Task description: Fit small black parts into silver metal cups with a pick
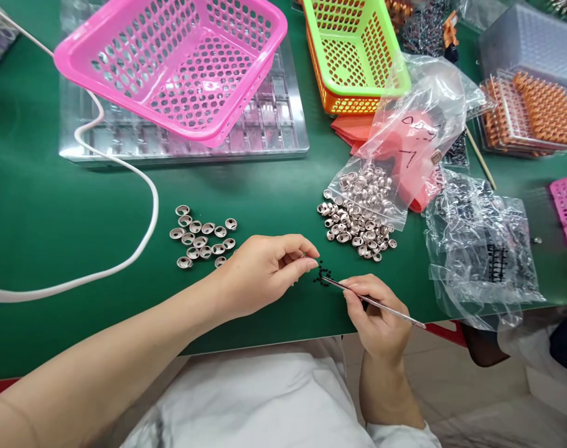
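My right hand (379, 314) grips slim metal tweezers (386, 306), their tips down among several tiny black pieces (325, 274) on the green table. Beside those pieces my left hand (264, 270) is closed in a pinch, thumb against fingers. What it pinches is mostly hidden, with only a small glint at the fingertips. Left of that hand lies a loose group of small silvery-pink metal cups (200, 242) with holes in them. A denser pile of similar cups (358, 227) spills from a clear plastic bag (395, 211) beyond my right hand.
A pink basket (208, 127) rests on a clear compartment tray (274, 140). Green and orange baskets (358, 90) stand at the back. A white cable (147, 186) curves across the left. Plastic bags of black parts (479, 249) and trays of orange parts (539, 112) lie right.
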### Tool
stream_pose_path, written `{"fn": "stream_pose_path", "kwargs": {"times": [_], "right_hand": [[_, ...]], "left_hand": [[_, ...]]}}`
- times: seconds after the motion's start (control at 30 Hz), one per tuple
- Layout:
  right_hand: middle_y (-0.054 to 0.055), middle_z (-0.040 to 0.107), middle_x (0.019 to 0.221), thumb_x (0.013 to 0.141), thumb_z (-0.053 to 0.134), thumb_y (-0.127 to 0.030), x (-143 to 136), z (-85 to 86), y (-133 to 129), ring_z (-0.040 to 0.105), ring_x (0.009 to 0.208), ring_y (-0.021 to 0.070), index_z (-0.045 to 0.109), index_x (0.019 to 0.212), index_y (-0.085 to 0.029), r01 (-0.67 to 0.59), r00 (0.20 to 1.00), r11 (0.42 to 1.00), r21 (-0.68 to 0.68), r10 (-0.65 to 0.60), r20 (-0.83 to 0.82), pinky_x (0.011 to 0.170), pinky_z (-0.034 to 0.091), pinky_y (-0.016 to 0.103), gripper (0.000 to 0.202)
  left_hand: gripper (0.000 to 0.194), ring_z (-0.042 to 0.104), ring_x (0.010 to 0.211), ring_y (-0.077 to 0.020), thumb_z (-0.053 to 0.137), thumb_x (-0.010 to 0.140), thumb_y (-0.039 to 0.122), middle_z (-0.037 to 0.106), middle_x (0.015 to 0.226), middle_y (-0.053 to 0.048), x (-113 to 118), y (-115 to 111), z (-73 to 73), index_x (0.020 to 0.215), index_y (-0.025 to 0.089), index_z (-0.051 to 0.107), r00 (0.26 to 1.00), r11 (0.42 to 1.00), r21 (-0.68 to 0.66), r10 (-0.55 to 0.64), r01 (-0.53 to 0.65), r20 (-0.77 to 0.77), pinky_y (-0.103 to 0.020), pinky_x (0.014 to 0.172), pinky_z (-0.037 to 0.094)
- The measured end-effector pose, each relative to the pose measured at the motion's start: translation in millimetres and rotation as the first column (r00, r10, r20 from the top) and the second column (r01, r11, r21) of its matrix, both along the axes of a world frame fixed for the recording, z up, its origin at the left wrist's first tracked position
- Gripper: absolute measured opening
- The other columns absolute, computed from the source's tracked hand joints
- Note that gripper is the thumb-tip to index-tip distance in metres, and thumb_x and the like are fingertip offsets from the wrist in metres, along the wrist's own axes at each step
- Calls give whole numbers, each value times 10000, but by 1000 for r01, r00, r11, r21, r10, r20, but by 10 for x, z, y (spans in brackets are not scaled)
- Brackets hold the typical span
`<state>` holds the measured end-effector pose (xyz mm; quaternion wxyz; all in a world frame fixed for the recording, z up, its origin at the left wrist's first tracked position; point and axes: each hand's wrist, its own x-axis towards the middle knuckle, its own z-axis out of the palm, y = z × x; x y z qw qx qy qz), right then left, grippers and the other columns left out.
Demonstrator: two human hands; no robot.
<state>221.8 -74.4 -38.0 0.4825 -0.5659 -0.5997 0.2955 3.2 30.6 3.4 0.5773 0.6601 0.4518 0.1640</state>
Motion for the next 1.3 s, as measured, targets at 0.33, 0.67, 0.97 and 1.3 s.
{"fn": "stream_pose_path", "kwargs": {"times": [0.33,0.67,0.97,1.3], "right_hand": [[22,737,879,824,672,-25,-32,12,5,712,806,201,681,983,-251,30,999,999,13,-30,21,701,589,370,276],[19,735,848,822,678,-39,-40,-2,-14,707,769,197,683,964,-245,87,996,995,49,-86,-17,671,582,367,251],[29,737,866,823,674,-44,-20,8,-27,711,795,209,679,992,-255,25,1000,999,28,-25,7,663,596,378,270],[31,742,866,821,674,-41,-19,-1,-29,710,782,203,679,969,-248,13,999,1000,24,-14,32,653,588,368,254]], "left_hand": [[282,667,660,-133,561,953,388,759,838,8,-18,16,49,1073,219,753,998,999,-3,-41,41,-55,-220,603,499],[250,686,716,-144,571,937,353,750,829,14,-32,30,50,1101,228,713,989,994,-46,-108,104,-102,-226,646,505],[184,656,669,-138,576,924,319,726,787,15,-13,31,15,1024,213,688,987,995,9,-96,98,-126,-229,622,496],[191,666,698,-146,566,934,307,731,818,8,-4,17,-10,1048,210,684,986,994,9,-107,109,-127,-243,649,509]]}}
